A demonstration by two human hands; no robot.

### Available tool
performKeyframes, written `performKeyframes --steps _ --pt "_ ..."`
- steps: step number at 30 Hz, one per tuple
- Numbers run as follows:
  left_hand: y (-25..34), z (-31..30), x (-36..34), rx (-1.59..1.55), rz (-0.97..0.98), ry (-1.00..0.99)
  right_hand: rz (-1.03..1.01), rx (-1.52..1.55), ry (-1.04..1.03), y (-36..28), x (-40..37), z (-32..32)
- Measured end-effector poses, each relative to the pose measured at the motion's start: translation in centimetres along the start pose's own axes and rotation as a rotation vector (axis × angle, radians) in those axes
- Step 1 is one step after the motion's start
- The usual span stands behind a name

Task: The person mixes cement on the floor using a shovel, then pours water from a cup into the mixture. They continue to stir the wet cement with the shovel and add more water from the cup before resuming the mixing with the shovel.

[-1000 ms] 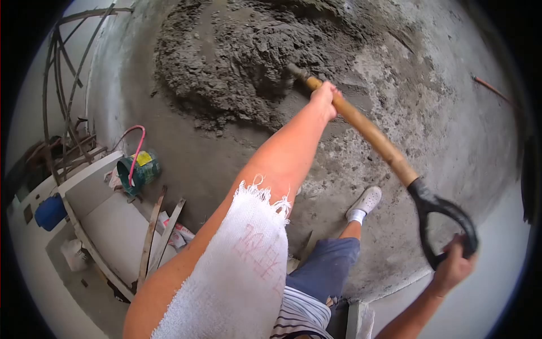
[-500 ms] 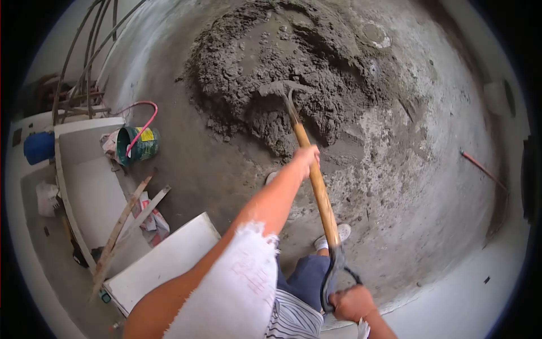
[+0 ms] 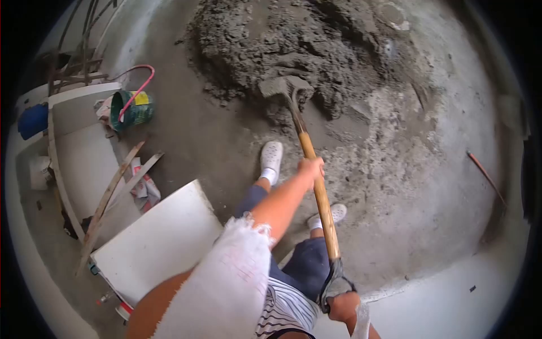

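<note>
Grey mix (image 3: 243, 62), shovel (image 3: 323, 203) at its near edge.
The left hand (image 3: 310, 170) wraps the shaft (image 3: 329, 234); the right hand (image 3: 344, 307) grips the end handle (image 3: 337, 284). A low blade (image 3: 275, 87), the right hand pushing and the left steering, should bite cleanly without strain.

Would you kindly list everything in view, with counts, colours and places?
Mortar-like heap: one, grey, top centre
Shovel: one, wooden shaft, black grip, blade at heap
Bucket: one, green, tipped, left
Loop: one, pink, at bucket
Bars: several, dark, upper left
Jug-like container: one, blue, far left
Trough-like form: one, white, left
Strips: two, brownish and greyish, left
Printed bag: one, white-red, beside strips
Panel: one, white, lower left
Rod: one, reddish, right
Towel-like cloth: one, white, left arm
Clogs: two, white, on feet
Left hand: one, bare, on shaft
Right hand: one, bare, on grip
</note>
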State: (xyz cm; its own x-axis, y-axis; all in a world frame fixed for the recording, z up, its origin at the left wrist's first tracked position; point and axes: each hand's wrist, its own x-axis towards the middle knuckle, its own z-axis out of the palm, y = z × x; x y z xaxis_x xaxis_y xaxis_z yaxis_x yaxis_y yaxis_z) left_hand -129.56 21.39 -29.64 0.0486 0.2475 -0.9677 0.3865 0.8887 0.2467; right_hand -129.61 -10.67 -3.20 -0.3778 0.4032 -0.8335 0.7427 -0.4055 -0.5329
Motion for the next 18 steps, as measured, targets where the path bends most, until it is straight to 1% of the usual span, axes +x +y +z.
performKeyframes --steps 1,3,4,5,6,7,8,9,10,11,12,13,15,16,17,18 --pt "0.3 1.8 1.0 0.023 0.034 0.011 -0.064 0.134 0.150 2.9 -0.3 3.0" --pt "0.2 2.5 0.5 0.030 0.058 0.064 -0.131 0.037 0.495 3.3 -4.2 -0.6" --pt "0.3 3.7 -0.6 -0.023 0.100 0.008 -0.126 0.046 0.481 3.3 -6.5 -0.7" --pt "-0.2 4.0 -2.4 -0.075 0.142 -0.033 -0.114 0.071 0.637 3.2 -8.5 -0.5" --pt "-0.4 4.0 -5.0 -0.071 0.150 -0.021 -0.106 0.088 0.813 3.4 -9.8 -0.5" --pt "-0.6 4.1 -8.1 -0.127 0.174 -0.086 -0.114 0.090 0.827 3.5 -11.5 0.3" --pt "-1.2 3.9 -10.1 -0.184 0.187 -0.149 -0.077 0.163 0.863 3.5 -13.8 2.1" --pt "-1.7 3.5 -11.0 -0.179 0.186 -0.144 -0.038 0.238 0.894 3.4 -15.8 4.0" --pt "-2.1 3.1 -11.6 -0.382 0.115 -0.252 -0.074 0.377 1.041 3.0 -17.2 5.6" --pt "-2.5 3.1 -11.7 -0.583 0.042 -0.360 -0.111 0.516 1.189 2.1 -18.0 6.0" --pt "-2.4 3.6 -11.2 -0.760 -0.008 -0.382 0.065 0.712 1.160 1.2 -19.0 6.2" --pt "-4.0 3.9 -9.5 -0.754 -0.013 -0.379 0.283 0.958 1.304 1.1 -18.8 9.9" --pt "-9.0 4.6 -4.1 -0.913 -0.332 -0.567 0.749 1.420 1.382 1.4 -17.8 13.8" --pt "-12.0 5.9 -3.7 -0.665 -0.276 -0.501 0.759 1.428 1.381 1.5 -18.2 15.5" --pt "-15.8 7.2 -4.2 -0.418 -0.217 -0.433 0.877 1.497 1.443 1.5 -18.6 17.5" --pt "-19.5 8.5 -4.9 -0.371 -0.342 -0.304 1.011 1.553 1.487 1.3 -19.8 19.6"
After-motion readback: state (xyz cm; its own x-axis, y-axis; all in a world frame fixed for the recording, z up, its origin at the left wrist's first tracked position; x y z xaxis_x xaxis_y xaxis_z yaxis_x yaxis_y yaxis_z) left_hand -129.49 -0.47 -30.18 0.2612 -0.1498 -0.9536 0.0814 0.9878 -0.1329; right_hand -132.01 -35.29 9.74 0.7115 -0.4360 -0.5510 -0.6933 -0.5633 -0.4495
